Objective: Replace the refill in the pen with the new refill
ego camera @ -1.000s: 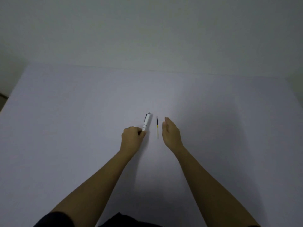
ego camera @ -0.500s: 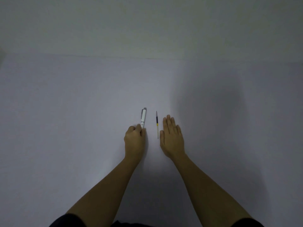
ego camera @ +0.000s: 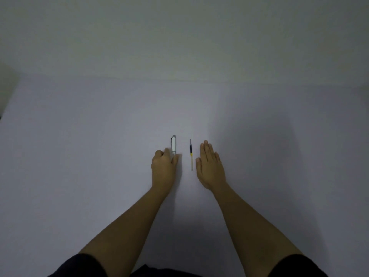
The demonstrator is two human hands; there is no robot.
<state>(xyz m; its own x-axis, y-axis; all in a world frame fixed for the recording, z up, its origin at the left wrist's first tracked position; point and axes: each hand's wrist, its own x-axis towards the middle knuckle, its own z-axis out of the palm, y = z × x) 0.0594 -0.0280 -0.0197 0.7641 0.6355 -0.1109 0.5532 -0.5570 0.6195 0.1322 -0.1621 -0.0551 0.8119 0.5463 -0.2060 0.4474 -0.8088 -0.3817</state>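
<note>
Nearest, the left hand [ego camera: 164,169] curls its fingers around the near end of the white pen [ego camera: 174,145], probably to lift it; the right hand [ego camera: 209,165] lies flat, fingers straight, empty, just right of the new refill [ego camera: 191,154] on the table [ego camera: 79,146]

Both bare forearms reach forward from the bottom edge, converging toward centre. Left hand [ego camera: 164,168] knuckles up, fingers curled into a loose fist, thumb and fingertips pinched closed at the near end of the pen [ego camera: 174,144]. Right hand [ego camera: 209,166] flat, palm down, fingers straight and together pointing away, thumb tucked alongside, holding nothing. Dark sleeves at both upper arms.
</note>
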